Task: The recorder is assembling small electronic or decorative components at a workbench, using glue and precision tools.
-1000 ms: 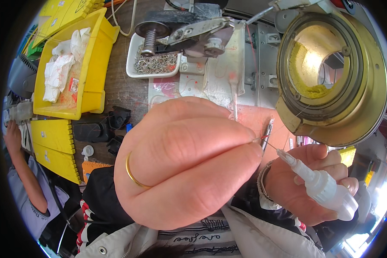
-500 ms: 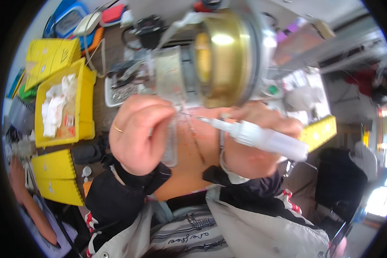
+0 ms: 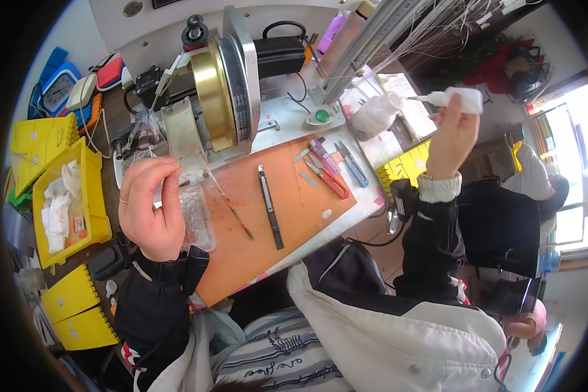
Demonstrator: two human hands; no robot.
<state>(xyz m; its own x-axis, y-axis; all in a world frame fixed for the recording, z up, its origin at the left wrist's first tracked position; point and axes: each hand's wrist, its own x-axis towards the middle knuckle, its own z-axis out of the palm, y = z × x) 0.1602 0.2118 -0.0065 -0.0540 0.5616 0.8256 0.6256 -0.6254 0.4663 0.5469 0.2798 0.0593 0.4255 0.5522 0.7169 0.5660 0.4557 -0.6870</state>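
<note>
My left hand (image 3: 151,208) is closed in a pinch above the left edge of an orange mat (image 3: 284,166). What its fingertips hold is too small to make out. My right hand (image 3: 452,140) is raised at the far right, gripping a small white squeeze bottle (image 3: 472,101) tipped on its side. The bottle's thin nozzle points left toward the mouth of a larger white bottle (image 3: 372,117) standing beyond the mat. Beside my left hand lies a clear tray (image 3: 199,225) of small bits. A thin brown-tipped stick (image 3: 242,221) lies across the mat nearby.
On the mat are a slim black tool (image 3: 268,209), red-handled pliers (image 3: 333,181), a blue-handled tool (image 3: 353,164) and a purple lighter (image 3: 323,155). A machine with a brass wheel (image 3: 210,95) stands behind. At left sits a yellow bin (image 3: 101,196) with crumpled tissue.
My right hand has moved right and away with the squeeze bottle, from near my left fingertips to beside the larger bottle. My view has turned, uncovering the mat; my left hand stays pinched.
</note>
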